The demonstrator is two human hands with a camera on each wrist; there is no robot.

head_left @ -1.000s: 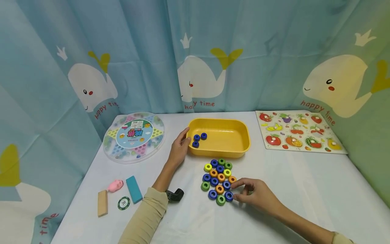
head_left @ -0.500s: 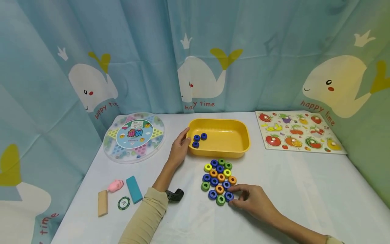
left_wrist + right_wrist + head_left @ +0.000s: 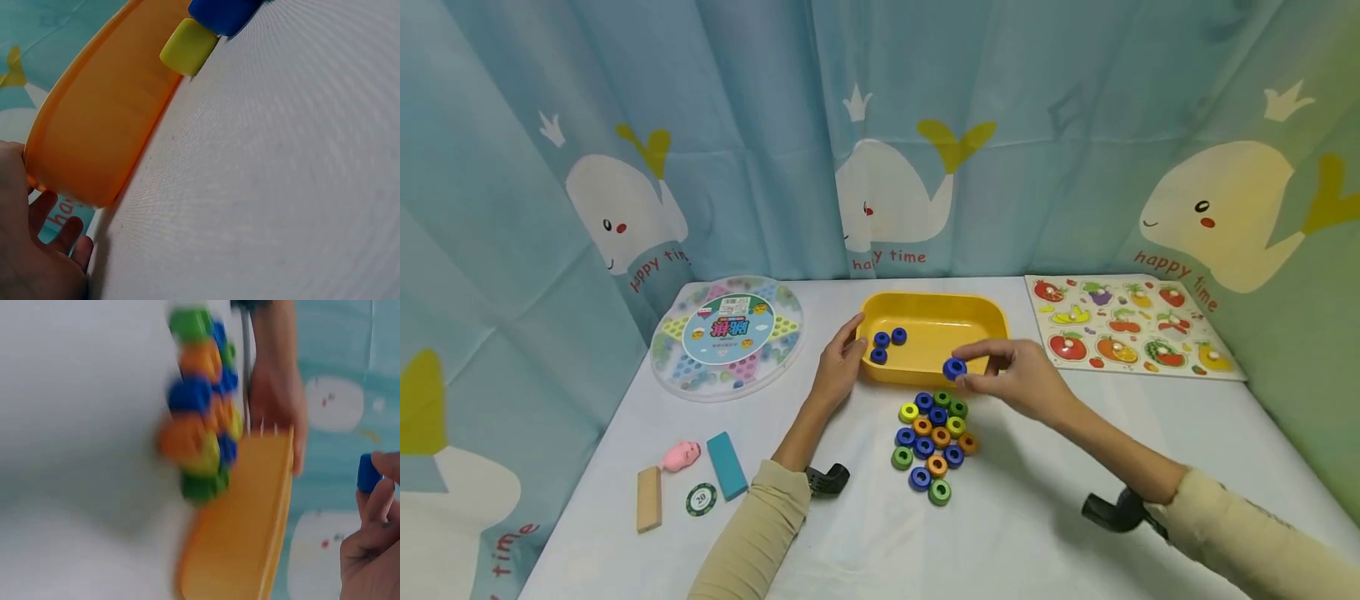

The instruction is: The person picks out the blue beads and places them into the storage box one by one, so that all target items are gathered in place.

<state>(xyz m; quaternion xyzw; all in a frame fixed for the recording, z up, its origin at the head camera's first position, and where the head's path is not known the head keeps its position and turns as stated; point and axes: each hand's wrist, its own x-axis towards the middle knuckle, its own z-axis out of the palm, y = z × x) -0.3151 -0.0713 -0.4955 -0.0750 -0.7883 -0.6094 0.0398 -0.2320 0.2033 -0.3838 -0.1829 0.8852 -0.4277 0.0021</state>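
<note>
My right hand (image 3: 1026, 382) pinches a blue ring (image 3: 954, 368) between thumb and fingertips, raised over the near rim of the yellow tray (image 3: 932, 300). The right wrist view shows this blue ring (image 3: 369, 473) from the side at the fingertips. At the tray's left end my left hand (image 3: 838, 371) grips the rim, thumb on the inner side and fingers outside. Several blue rings (image 3: 880, 340) lie inside the tray near that thumb. Just in front of the tray sits a tight cluster of blue, green, orange and yellow rings (image 3: 931, 440) on the white table.
A round Chinese checkers box (image 3: 727, 337) lies back left, a fruit puzzle board (image 3: 1131, 325) back right. At the left are a pink pig (image 3: 681, 456), a teal block (image 3: 727, 466), a wooden block (image 3: 649, 499) and a poker chip (image 3: 702, 499). A whale-print curtain (image 3: 760, 167) hangs behind.
The right hand has taken a blue ring from the cluster's near right side and carried it up and away to the tray's near edge. The left hand stays on the tray.
</note>
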